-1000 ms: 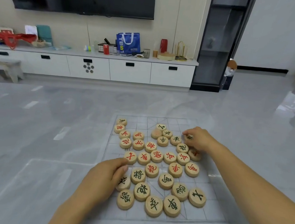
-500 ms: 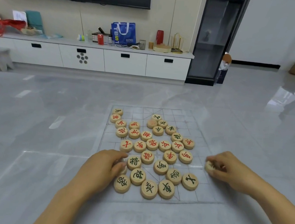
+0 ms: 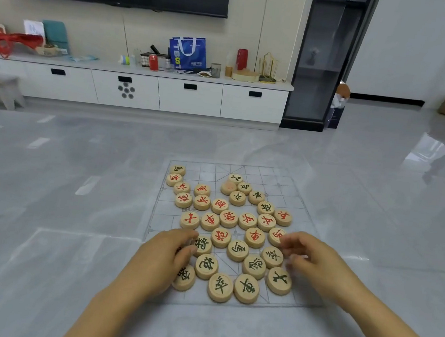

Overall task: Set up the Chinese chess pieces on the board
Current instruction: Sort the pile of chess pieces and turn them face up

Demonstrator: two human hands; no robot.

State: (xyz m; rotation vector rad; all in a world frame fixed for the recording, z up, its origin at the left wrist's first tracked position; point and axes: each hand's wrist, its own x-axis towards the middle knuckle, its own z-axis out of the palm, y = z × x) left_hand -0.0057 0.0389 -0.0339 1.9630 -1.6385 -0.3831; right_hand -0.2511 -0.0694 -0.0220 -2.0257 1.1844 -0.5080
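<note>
1. Moved in from board (image 3: 283, 183) edge: right hand (image 3: 313, 261), curled beside near pieces (image 3: 237, 220); grip unclear.
2. Left hand (image 3: 164, 256): curled over left pieces; hold hidden.
3. Pieces: bunched mid-board, unsorted.
4. Risk: neighbours knocked askew, tight packing.

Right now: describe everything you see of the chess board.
The chess board is a thin, clear-looking sheet with pale grid lines, lying flat on the grey glossy table. Round wooden pieces, red or dark lettered, crowd most of it; its far right corner is bare. The left hand and right hand are over its near half.
</note>
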